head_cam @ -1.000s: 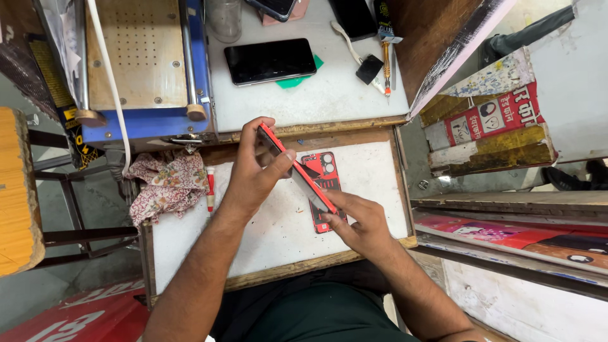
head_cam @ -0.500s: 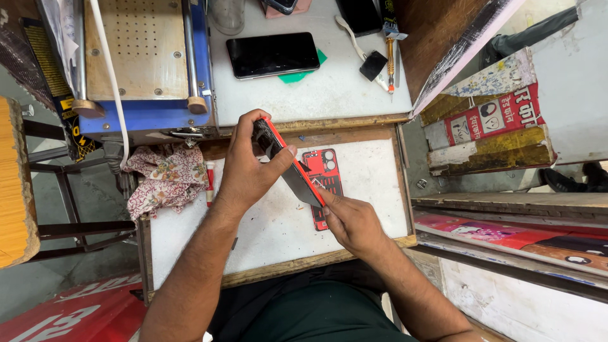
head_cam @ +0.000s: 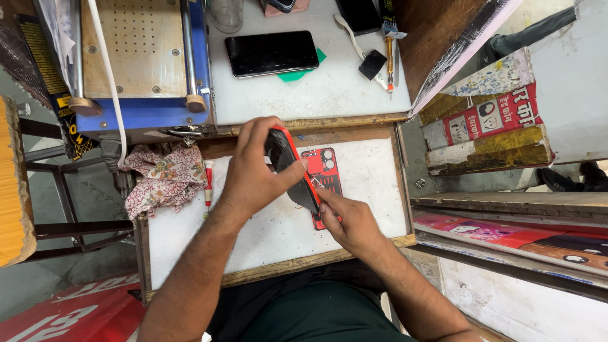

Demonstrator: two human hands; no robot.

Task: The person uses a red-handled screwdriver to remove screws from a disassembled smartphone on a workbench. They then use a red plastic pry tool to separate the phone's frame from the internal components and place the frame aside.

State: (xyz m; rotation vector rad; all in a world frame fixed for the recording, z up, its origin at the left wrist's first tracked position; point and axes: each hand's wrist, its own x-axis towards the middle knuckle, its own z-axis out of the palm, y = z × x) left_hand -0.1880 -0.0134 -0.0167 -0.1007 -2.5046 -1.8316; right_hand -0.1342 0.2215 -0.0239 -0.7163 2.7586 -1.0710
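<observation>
Left hand (head_cam: pixel 253 180) grasps the red phone (head_cam: pixel 292 170), now tilted steeper than before; right hand (head_cam: pixel 348 220) pinches its lower edge, over a red back cover (head_cam: pixel 326 174).

left hand (head_cam: pixel 253 174): centre, fingers curled in a grip, thumb out to the right | right hand (head_cam: pixel 348 218): near right, fingers pinched | both forearms bare, converging from near edge

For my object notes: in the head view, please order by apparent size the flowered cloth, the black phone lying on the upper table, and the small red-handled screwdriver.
1. flowered cloth
2. black phone, perhaps close to the cloth, because the cloth is crumpled
3. red-handled screwdriver, clearly smallest
</observation>
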